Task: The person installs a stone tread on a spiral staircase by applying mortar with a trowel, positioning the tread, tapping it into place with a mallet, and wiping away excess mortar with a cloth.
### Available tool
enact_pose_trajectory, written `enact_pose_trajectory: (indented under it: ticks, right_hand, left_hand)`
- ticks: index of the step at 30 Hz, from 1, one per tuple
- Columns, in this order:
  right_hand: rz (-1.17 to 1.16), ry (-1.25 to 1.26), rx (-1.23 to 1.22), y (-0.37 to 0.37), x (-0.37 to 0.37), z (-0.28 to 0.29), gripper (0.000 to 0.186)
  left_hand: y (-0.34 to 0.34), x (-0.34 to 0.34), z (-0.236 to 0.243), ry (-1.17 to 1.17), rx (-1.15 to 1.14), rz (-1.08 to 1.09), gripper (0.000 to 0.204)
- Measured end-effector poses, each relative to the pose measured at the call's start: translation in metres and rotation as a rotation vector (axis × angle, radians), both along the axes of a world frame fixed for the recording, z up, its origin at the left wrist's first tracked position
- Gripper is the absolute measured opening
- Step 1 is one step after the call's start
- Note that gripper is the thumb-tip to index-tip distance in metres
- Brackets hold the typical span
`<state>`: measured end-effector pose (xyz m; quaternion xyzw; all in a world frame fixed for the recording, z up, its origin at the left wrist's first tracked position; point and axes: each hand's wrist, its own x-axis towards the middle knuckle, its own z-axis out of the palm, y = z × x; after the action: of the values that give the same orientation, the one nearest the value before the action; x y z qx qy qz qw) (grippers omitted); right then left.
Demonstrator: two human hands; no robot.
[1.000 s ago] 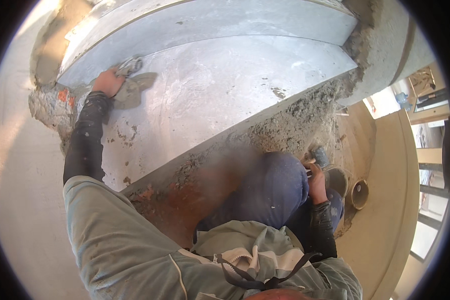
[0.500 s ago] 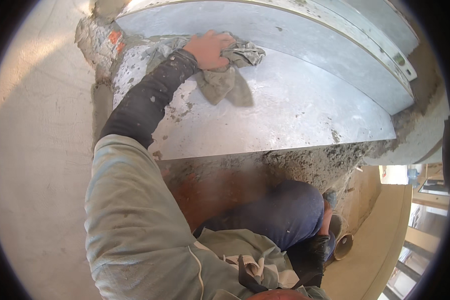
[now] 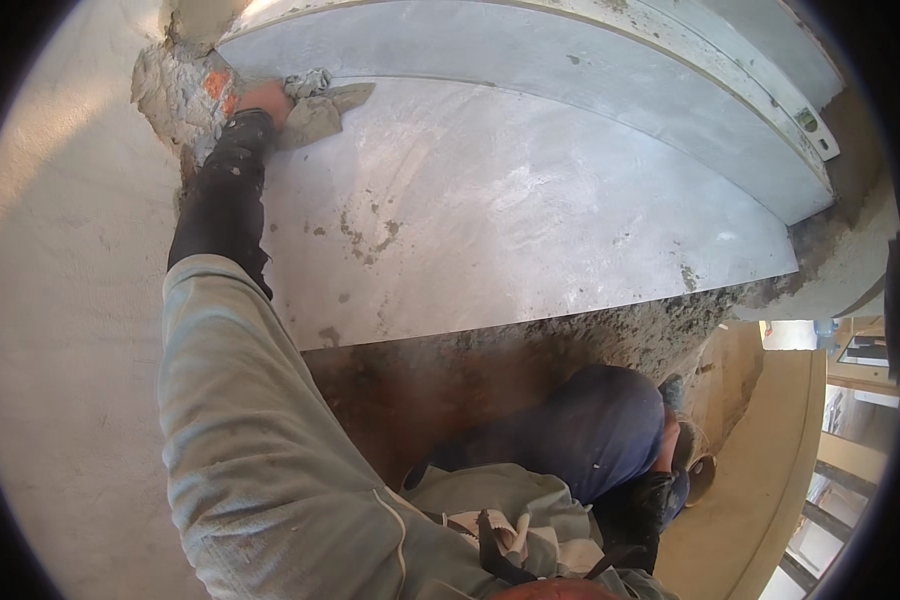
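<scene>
My left hand is at the far left corner of a pale grey step slab, closed on a crumpled grey rag. The rag lies against the slab, close to the foot of the upright grey riser. Grey mortar specks dot the slab's left and front parts. By my bent knee is my right forearm in a black sleeve. Some skin of my right hand shows beyond that sleeve, but its fingers are hidden.
A spirit level lies along the step above. Rough mortar with orange patches borders the plastered wall on the left. Below the slab's front edge is rough concrete. A round container stands beyond my knee.
My left hand has moved the rag leftward across the slab into the corner by the wall. Mortar specks at the left are fewer where the rag was.
</scene>
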<state>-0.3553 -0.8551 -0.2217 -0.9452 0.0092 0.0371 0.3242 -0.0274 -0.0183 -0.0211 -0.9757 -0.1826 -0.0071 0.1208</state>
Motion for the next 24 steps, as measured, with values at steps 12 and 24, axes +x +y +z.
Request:
enact_pose_trajectory:
  ticks: [12, 24]
  right_hand:
    - [-0.164, 0.079, 0.115, -0.006, -0.007, 0.007, 0.028]
    - [-0.111, -0.004, 0.290, 0.005, 0.003, 0.045, 0.024]
  left_hand:
    - [-0.165, 0.004, 0.015, 0.030, -0.131, -0.129, 0.050]
    - [-0.332, 0.017, 0.019, 0.102, -0.314, -0.453, 0.054]
